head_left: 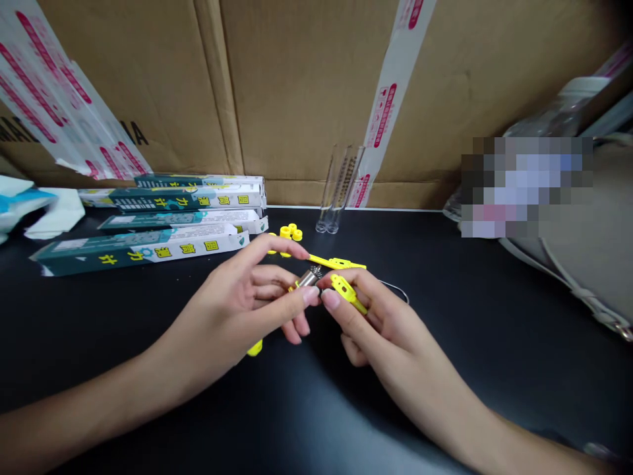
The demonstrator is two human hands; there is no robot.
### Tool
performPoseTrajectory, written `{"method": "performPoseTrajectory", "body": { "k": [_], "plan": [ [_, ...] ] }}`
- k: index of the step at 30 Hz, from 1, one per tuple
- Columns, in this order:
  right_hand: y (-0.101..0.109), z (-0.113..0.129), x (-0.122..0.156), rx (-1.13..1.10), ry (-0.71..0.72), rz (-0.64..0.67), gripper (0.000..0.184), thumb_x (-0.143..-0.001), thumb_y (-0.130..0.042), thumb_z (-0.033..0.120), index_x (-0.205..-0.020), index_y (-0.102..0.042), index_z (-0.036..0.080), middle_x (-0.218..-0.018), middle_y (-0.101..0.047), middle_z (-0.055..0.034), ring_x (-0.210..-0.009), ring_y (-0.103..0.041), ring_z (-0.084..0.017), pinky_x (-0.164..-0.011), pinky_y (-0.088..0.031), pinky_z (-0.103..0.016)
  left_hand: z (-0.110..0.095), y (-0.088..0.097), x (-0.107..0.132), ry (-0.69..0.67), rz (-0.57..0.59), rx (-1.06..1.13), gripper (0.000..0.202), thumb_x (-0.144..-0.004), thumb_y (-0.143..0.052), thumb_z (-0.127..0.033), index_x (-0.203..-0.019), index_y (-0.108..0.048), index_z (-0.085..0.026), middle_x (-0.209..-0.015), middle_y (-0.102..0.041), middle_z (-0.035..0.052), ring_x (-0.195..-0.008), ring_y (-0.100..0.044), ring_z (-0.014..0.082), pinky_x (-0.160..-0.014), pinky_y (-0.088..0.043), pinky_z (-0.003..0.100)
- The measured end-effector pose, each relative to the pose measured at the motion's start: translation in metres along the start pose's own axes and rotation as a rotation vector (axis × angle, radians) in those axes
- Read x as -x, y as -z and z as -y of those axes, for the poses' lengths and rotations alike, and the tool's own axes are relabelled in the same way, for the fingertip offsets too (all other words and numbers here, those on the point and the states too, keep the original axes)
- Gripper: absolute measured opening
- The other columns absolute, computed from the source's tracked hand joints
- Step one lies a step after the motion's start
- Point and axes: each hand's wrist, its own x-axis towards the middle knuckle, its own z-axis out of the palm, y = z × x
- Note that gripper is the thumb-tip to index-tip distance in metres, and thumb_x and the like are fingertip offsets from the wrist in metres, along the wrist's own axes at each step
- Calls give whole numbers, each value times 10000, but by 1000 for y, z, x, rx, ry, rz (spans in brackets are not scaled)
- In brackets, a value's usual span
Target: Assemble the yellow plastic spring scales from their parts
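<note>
My left hand (257, 297) pinches a small silver metal cylinder (308, 278) between thumb and fingers; a yellow end (254, 348) sticks out below the palm. My right hand (368, 316) meets it at the fingertips and grips a small yellow plastic piece (347, 292). A thin dark wire loop (398, 289) shows just behind the right hand. A long yellow plastic strip (339, 263) lies on the black table (469, 316) right behind both hands. Several small yellow rings (289, 232) sit further back.
Several long green-and-white boxes (148, 218) are stacked at the back left. Clear plastic tubes (340, 188) lean against the cardboard wall (306, 92). A beige bag (583, 251) lies at the right, white cloth and packaging (34, 204) at the far left.
</note>
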Motion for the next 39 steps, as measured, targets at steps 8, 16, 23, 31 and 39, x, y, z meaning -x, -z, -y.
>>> {"method": "performPoseTrajectory", "body": {
  "k": [8,16,23,31,39],
  "plan": [
    [0,0,-2,3,-10,12,270,-1004,-504,470,-1091,-586,228,-741,-492,45,-499,-306,-75,-428,-280,-208,11,-2,0,127,0,114,165,-915,-637,-283,-1036,-573,-192,-702,-682,-27,-331,-415,-7,-330,-269,75],
    [2,2,-1,16,-15,10,280,-991,-533,463,-1106,-634,228,-689,-471,51,-510,-298,-81,-420,-270,-205,12,-11,6,155,-48,102,228,-890,-693,-361,-1002,-560,-212,-664,-701,-32,-330,-380,3,-338,-251,87],
    [4,2,1,48,2,-3,271,-994,-532,468,-1083,-642,237,-656,-454,59,-514,-310,-79,-426,-282,-201,12,-10,7,148,-83,77,185,-849,-734,-330,-934,-662,-183,-678,-716,-10,-336,-395,2,-340,-259,96],
    [4,4,2,66,-1,7,246,-1003,-516,435,-1079,-642,237,-603,-386,73,-484,-313,-85,-419,-274,-212,11,-12,7,176,-116,41,129,-808,-734,-261,-883,-678,-173,-600,-662,-36,-332,-397,20,-347,-258,126],
    [6,-1,10,208,85,43,260,-1060,-384,391,-1192,-562,255,-603,-393,74,-501,-343,-102,-441,-299,-215,16,-14,8,110,-59,52,82,-859,-681,-245,-879,-664,-167,-625,-636,-49,-405,-409,21,-411,-331,128]
  ]
}}
